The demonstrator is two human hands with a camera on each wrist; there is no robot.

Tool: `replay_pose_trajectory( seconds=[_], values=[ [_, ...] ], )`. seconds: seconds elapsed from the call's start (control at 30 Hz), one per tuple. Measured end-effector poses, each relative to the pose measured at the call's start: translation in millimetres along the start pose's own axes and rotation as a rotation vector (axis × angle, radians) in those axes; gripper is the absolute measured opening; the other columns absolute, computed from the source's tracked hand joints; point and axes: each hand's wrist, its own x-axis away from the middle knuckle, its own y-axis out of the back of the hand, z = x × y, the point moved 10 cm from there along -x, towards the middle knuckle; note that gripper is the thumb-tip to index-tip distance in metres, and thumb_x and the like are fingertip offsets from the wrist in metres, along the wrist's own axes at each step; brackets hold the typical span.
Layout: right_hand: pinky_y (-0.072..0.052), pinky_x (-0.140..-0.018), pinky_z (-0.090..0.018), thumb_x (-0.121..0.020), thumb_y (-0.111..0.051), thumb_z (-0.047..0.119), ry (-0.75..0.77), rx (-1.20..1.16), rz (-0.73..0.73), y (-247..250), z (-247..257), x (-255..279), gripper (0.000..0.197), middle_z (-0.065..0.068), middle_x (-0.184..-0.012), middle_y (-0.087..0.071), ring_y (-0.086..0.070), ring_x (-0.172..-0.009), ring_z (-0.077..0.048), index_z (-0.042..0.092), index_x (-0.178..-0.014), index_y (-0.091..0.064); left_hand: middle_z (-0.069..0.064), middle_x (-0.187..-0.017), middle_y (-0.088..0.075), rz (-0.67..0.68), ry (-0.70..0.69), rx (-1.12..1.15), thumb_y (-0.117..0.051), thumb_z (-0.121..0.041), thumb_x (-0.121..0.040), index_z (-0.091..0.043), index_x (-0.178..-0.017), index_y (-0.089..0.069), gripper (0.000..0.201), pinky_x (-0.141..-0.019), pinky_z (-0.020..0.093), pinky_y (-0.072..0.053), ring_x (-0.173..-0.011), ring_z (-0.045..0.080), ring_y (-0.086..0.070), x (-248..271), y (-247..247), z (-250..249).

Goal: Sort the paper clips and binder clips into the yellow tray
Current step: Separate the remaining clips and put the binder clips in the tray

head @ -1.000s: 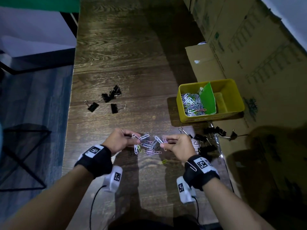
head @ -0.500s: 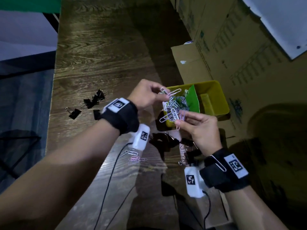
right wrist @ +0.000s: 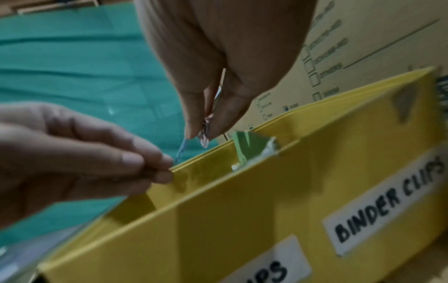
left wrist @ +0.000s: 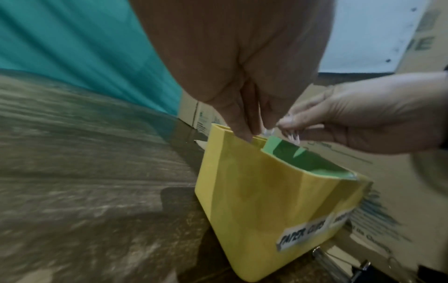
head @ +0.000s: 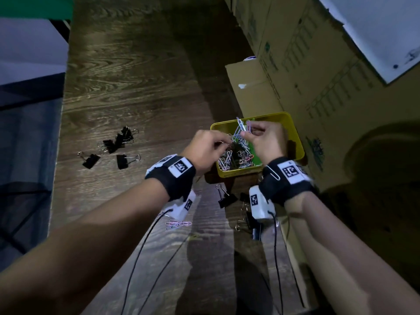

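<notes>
My left hand (head: 205, 149) and right hand (head: 264, 142) were down low over the table a second ago. Now both are up over the yellow tray (head: 295, 142), each pinching the same bunch of paper clips (head: 241, 130) above the left part, where more clips already lie. I think the drop comes next. Black binder clips (head: 113, 146) still sit on the table, far left and just near the tray.

Hands hide the yellow tray's (head: 293, 142) right compartment
</notes>
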Motion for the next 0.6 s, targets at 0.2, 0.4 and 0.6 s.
replay_pose_trajectory(
  seconds=[0.2,0.4,0.6],
  values=[
    [-0.051,-0.093,-0.033,-0.088,-0.064,0.015,-0.010,0.366,0.253,-50,-7,6,0.039,-0.012,-0.125,-0.061,-0.061,-0.106,-0.021,0.010,-0.125,-0.057,0.001,-0.092,-0.069,-0.198,0.113,0.107,-0.060,-0.005,-0.085,-0.008,-0.093,-0.072,0.015,-0.073,0.002,-0.044,-0.080,0.010,-0.063,40,44,34],
    [-0.032,-0.102,-0.019,-0.091,-0.061,0.018,0.318,0.375,0.195,-45,32,44,0.032,-0.009,-0.127,-0.061,-0.056,-0.118,-0.020,0.011,-0.122,-0.061,0.008,-0.109,-0.069,0.059,0.269,-0.150,-0.057,-0.007,-0.088,-0.012,-0.107,-0.069,0.023,-0.087,0.026,-0.048,-0.097,0.023,-0.065,99,33,116],
    [-0.048,-0.081,-0.026,-0.086,-0.066,0.018,0.634,0.363,0.513,-107,26,151,0.016,-0.003,-0.096,-0.066,-0.060,-0.087,-0.016,0.018,-0.101,-0.070,0.009,-0.154,-0.017,0.368,0.129,-0.386,-0.028,-0.036,-0.094,-0.011,-0.143,-0.032,0.055,-0.115,0.050,-0.012,-0.143,0.029,-0.011,174,-39,135]
  ],
)
